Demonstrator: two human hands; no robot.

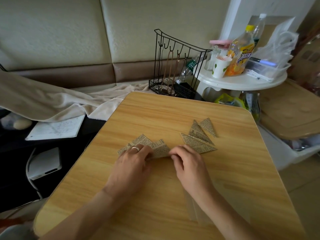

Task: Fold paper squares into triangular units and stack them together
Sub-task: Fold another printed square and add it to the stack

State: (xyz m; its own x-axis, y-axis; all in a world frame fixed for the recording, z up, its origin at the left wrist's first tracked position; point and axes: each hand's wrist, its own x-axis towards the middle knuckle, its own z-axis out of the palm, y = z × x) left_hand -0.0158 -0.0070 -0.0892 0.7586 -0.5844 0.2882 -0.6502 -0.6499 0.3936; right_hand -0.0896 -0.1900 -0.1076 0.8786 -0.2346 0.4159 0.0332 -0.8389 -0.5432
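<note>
A newsprint-patterned paper piece (160, 147) lies partly folded in the middle of the wooden table (155, 196). My left hand (134, 159), with a ring on one finger, presses on its left part, fingers curled over the paper. My right hand (186, 161) pinches the paper's right tip with curled fingers. To the right lie three folded triangular units (199, 135) of the same paper, overlapping one another. A further flat piece (138, 140) shows under and behind my left hand.
A black wire rack (174, 66) with hooks stands past the table's far edge. A round white side table (242, 80) at the back right holds bottles, a cup and a plastic box. A notebook (55, 128) and cloth lie to the left.
</note>
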